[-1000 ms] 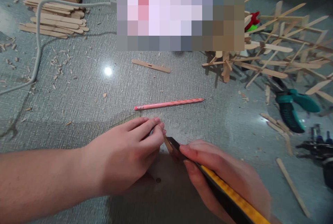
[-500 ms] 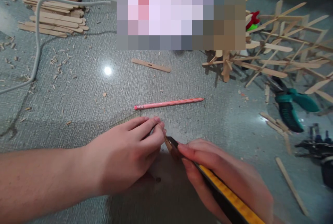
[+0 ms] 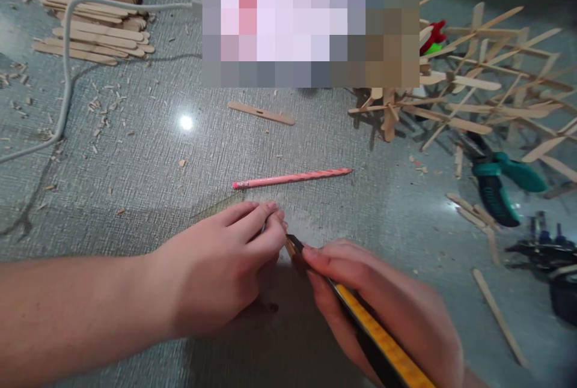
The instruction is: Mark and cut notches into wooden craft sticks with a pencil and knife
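My left hand (image 3: 225, 262) is closed around a wooden craft stick (image 3: 294, 257), pressing it near the table; most of the stick is hidden by my fingers. In my right hand (image 3: 374, 298) is a yellow and black utility knife (image 3: 360, 310), slanting down to the lower right. Its dark blade tip touches or nearly touches the stick, just right of my left fingertips. Beyond my hands lies a pink pencil (image 3: 293, 179), its eraser end to the left. Farther back, a craft stick with a small slot in its middle (image 3: 261, 113) lies flat.
Stacked craft sticks (image 3: 99, 21) lie at the back left, with a white cable (image 3: 67, 75) across them. A lattice of joined sticks (image 3: 482, 87) stands at the right. Nearby are teal-handled pliers (image 3: 496, 190), a black tool (image 3: 543, 250) and a loose stick (image 3: 499, 318). Wood chips litter the table.
My right hand and the knife have shifted slightly left, the blade staying at the stick. My left hand stays almost in place.
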`<state>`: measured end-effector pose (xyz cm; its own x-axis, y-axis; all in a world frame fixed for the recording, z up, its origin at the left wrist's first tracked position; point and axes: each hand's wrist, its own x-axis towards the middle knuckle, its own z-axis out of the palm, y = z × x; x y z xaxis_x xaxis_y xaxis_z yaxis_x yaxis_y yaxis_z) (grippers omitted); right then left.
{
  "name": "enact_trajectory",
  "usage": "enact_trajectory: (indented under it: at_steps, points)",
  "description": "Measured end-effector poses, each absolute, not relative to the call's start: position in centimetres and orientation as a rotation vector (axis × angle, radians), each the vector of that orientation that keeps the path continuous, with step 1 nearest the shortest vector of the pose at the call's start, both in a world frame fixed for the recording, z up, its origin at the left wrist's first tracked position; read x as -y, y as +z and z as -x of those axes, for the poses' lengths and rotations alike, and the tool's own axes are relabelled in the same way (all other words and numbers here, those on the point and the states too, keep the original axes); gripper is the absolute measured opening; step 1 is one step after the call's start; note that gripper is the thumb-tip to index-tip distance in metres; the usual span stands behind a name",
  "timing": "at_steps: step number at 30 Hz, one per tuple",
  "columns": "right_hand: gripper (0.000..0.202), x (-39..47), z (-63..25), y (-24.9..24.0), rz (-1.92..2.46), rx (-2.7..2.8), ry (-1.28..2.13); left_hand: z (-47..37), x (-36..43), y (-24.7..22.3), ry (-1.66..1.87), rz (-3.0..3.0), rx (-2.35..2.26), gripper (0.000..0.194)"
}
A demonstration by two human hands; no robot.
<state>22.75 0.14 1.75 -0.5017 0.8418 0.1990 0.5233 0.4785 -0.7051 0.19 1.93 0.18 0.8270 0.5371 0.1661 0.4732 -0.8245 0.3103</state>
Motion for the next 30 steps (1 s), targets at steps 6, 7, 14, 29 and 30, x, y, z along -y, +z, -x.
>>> enact_trajectory:
  at_steps: [6,7,14,29,30]
  points:
    - [0.025,0.37,-23.09,2.10,1.156,2.185,0.854,-0.23,-1.80,0.41,0.308,-2.817,-0.805,0.056]
    - [0.026,0.39,-23.14,2.10,1.159,2.189,0.854,-0.20,-1.78,0.43,0.303,-2.819,-0.811,0.057]
    - [0.026,0.03,-23.14,2.18,1.161,2.214,0.824,0.07,-1.73,0.27,0.299,-2.798,-0.820,0.058]
    - [0.027,0.11,-23.59,2.00,1.142,2.204,0.763,0.36,-2.00,0.43,0.242,-2.737,-0.778,0.058]
    - [0.029,0.02,-23.69,2.01,1.123,2.208,0.757,0.37,-2.03,0.40,0.250,-2.733,-0.773,0.058]
